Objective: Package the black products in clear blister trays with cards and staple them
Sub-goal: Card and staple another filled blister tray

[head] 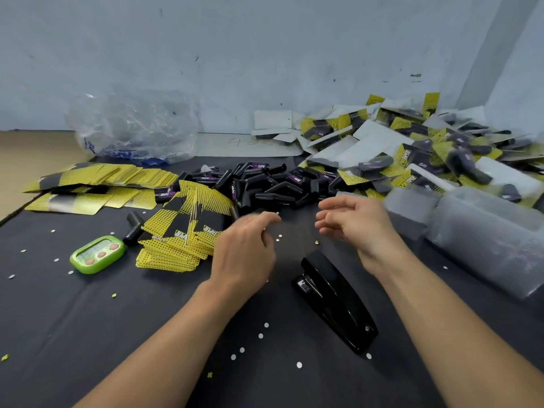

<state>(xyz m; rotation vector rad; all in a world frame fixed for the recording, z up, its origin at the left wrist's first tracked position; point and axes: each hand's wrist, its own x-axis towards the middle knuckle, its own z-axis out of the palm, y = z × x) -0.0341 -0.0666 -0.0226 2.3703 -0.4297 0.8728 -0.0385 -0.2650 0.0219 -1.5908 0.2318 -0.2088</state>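
Head view: fingers (269,217) of left hand (244,254) & right hand (357,228) loosely curved, holding nothing, both above worktop (88,334). Black stapler (335,298) lies btwn wrists. Black products (265,184) piled just beyond; yellow cards (182,234) to left, clear blister trays (477,231) stacked right, finished packs (412,148) behind.

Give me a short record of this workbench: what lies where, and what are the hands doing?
left hand: empty, fingers relaxed, above the table
right hand: empty, fingers loosely curled
stapler: black, lying between the forearms, untouched
black products: loose heap beyond both hands
cards: yellow-and-black stack left of the left hand
clear trays: stacked at right
finished packs: heap at far right
timer: green, left of the cards
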